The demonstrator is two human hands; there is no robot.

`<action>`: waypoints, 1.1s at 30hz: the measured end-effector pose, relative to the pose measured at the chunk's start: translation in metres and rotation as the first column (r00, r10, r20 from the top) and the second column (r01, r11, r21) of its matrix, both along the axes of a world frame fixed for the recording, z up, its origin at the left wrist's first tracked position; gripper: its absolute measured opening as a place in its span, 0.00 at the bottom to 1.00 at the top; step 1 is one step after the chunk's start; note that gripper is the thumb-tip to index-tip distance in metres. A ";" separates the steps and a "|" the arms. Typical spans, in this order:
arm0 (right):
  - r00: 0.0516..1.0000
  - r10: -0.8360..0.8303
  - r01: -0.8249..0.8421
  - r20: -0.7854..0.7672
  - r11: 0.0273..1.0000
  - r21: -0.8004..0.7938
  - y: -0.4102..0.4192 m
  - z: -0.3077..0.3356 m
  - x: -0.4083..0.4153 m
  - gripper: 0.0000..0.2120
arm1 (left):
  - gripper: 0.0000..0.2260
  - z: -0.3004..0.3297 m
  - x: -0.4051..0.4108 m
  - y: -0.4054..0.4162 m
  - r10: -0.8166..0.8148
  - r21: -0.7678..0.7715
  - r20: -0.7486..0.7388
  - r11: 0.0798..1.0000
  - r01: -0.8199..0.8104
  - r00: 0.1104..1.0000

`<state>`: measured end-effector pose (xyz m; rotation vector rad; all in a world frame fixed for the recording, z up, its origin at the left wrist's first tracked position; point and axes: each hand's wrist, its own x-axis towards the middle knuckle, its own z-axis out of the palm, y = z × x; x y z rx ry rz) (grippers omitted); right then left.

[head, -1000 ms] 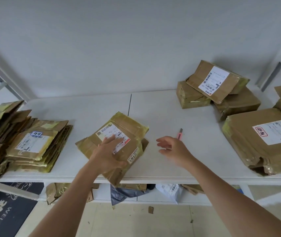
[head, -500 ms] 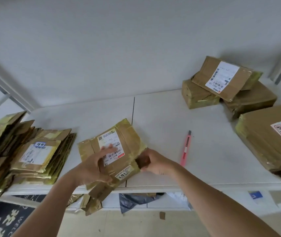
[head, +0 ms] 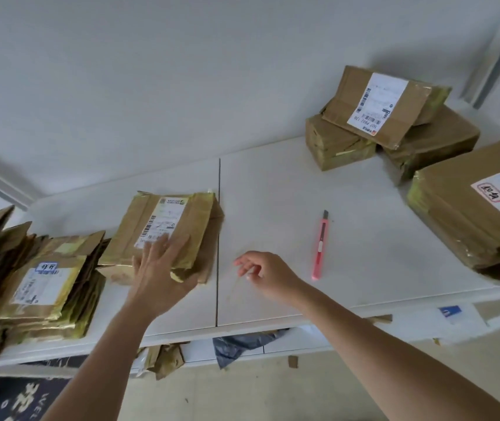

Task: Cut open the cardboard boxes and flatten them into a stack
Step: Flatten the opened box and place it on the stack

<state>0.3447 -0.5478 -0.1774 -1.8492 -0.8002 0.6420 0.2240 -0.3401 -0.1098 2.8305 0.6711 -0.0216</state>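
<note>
I see the white table [head: 288,189] with sealed boxes [head: 394,117] at the far right and the stack of flattened boxes [head: 45,278] at the left edge. The flattened box [head: 166,232] lies just beside this stack, left of the table seam. My left hand [head: 160,275] presses on its near end with the fingers straight and spread, thumb at the near edge. I judge the step is moving it onto the stack: I would slide it left, keep the palm flat so the flaps do not spring up, and align the edges. My right hand [head: 265,270] hovers apart with loosely curled fingers, holding nothing. The pink cutter [head: 320,244] rests near it, ready.
</note>
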 end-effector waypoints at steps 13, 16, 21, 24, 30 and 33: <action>0.984 0.172 -0.173 -0.037 0.985 -0.017 0.017 -0.001 -0.021 0.34 | 0.11 0.007 0.005 -0.031 0.466 -0.882 0.207 0.470 -0.042 0.860; 0.968 0.216 -0.191 0.129 0.965 -0.182 0.029 -0.001 -0.030 0.38 | 0.16 0.006 0.008 -0.026 0.464 -0.897 0.179 0.439 -0.050 0.868; 0.971 0.197 -0.149 0.133 0.940 -0.307 0.055 0.001 -0.037 0.43 | 0.15 0.003 0.012 -0.023 0.457 -0.906 0.144 0.419 -0.069 0.878; 0.969 0.223 -0.183 0.104 0.937 -0.297 0.060 0.002 -0.034 0.42 | 0.15 0.003 0.013 -0.023 0.450 -0.913 0.138 0.404 -0.063 0.883; 0.983 0.182 -0.171 0.020 0.951 -0.256 0.057 0.006 -0.030 0.35 | 0.20 0.006 0.003 -0.019 0.453 -0.931 0.165 0.364 -0.013 0.876; 0.994 0.072 -0.081 -0.081 0.991 -0.111 0.049 0.010 -0.026 0.25 | 0.19 0.006 -0.002 -0.014 0.461 -0.933 0.168 0.360 -0.011 0.871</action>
